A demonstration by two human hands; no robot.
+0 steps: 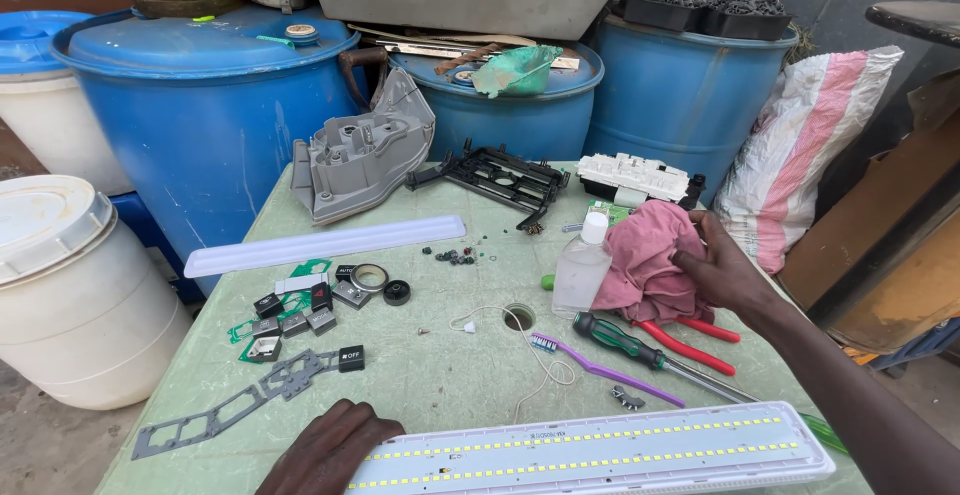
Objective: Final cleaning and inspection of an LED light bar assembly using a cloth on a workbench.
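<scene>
With the LED light panel [600, 452] as the reference point: the left hand [325, 450] rests at the panel's left end, fingers curled downward with the knuckles up and the palm against the table; whether the fingertips bear on the panel edge cannot be told. The right hand [722, 273] is beyond the panel's right half, fingers closed loosely on the pink cloth [648, 260], gathering a fold of it. Hazard assessment: the clear plastic bottle [581, 267] stands upright, touching the cloth on its left side, so a tug on the cloth could tip it toward the panel. The panel's near edge appears to lie at the table's front edge, with only one end under a hand, so a nudge from the right forearm could slide or pivot it off. The green-handled screwdriver [633, 345], red-handled pliers [690, 340] and purple toothbrush [600, 365] lie just beyond the panel, where a dragged cloth could snag them; the small black buttons [300, 320] further left are loose and easily scattered. Condition of the panel: long, narrow, white, lying flat, two parallel rows of small yellow emitters exposed, no cover fitted; a few dark specks show near its left end.
</scene>
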